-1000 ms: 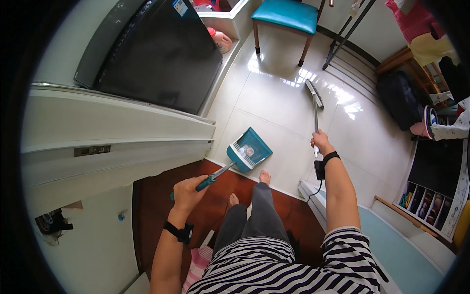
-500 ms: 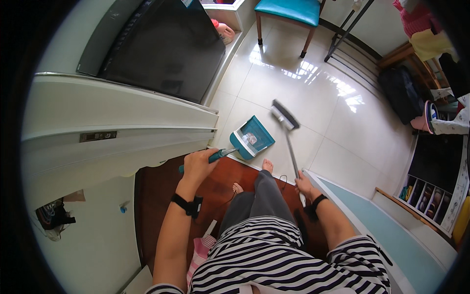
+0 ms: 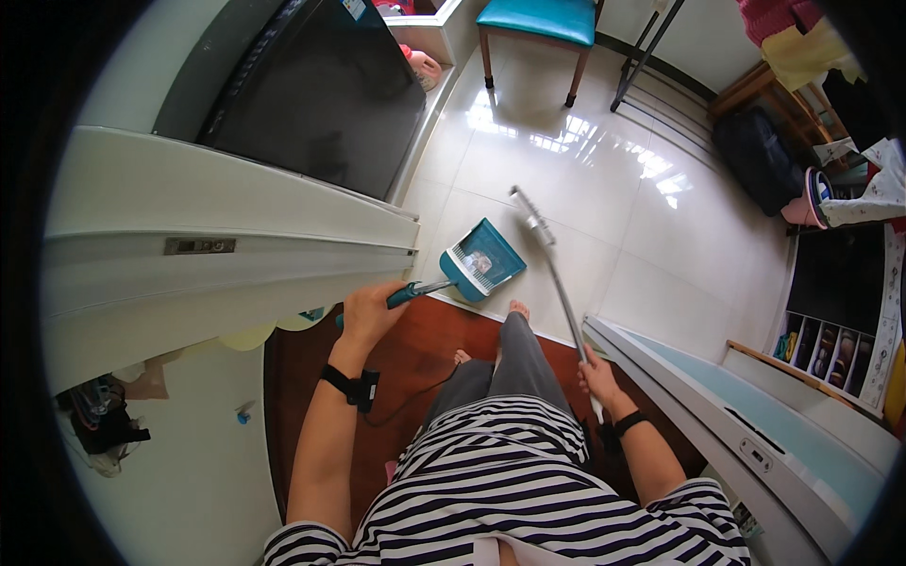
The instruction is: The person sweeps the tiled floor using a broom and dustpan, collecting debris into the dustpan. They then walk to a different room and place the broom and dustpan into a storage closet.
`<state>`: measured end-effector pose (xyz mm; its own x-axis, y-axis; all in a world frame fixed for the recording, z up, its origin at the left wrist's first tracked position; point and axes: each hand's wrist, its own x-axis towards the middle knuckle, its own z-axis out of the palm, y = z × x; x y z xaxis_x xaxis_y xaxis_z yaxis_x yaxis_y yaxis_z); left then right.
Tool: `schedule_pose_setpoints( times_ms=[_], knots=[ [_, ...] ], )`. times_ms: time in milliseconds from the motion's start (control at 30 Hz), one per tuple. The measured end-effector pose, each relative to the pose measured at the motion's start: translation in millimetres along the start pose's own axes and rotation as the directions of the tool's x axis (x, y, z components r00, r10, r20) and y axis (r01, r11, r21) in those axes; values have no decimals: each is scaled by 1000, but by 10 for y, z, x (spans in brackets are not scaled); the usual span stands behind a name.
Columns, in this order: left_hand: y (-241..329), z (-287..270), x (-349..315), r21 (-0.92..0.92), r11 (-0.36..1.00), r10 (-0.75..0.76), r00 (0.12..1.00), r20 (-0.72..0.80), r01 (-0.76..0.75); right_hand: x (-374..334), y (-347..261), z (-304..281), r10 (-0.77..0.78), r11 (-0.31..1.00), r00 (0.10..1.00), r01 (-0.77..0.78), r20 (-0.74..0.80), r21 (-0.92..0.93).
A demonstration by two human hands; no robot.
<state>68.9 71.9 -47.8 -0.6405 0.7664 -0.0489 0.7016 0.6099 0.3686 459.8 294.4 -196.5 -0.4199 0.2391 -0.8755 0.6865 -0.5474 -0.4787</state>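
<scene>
My left hand (image 3: 371, 311) is wrapped round the green grip of a teal dustpan (image 3: 478, 283). The pan's white comb-like teeth show along its back, and a small pale clump of debris (image 3: 479, 261) lies inside it. My right hand (image 3: 596, 375) grips the lower part of a long grey broom handle. At the far end, the broom's narrow head (image 3: 533, 217) is seen edge-on and slightly blurred, to the right of the dustpan and apart from it. Whether its bristles touch the pale tiles I cannot tell.
My bare foot (image 3: 518, 308) is at the doorway edge, between red-brown wooden flooring and glossy tiles (image 3: 595, 274). A sliding door (image 3: 679, 406) stands at right, a white door frame (image 3: 236, 208) at left. Farther off are a teal-seated chair (image 3: 538, 21), a rack and a dark bag (image 3: 755, 160).
The broom head has turned from showing its broad face to edge-on and moved slightly left. My right hand has come down and a little right. The dustpan stays nearly in place.
</scene>
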Motion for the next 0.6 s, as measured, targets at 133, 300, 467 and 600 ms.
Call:
schedule_pose_setpoints(
  times_ms=[133,300,467,600],
  knots=[
    [-138,-112,-152,-17,999,-43,999,-11,42,473,-137,-84,-72,997,979,71,-191,-10],
    [-244,-188,-233,46,997,-61,998,26,60,949,-425,-170,-70,993,953,94,-295,68],
    [-397,-146,-236,119,991,-71,995,74,62,1120,-167,79,-50,974,957,-17,-287,-226],
    [-554,-102,-254,118,990,-85,995,50,79,926,435,408,-13,715,1000,-7,-24,-699]
  ],
)
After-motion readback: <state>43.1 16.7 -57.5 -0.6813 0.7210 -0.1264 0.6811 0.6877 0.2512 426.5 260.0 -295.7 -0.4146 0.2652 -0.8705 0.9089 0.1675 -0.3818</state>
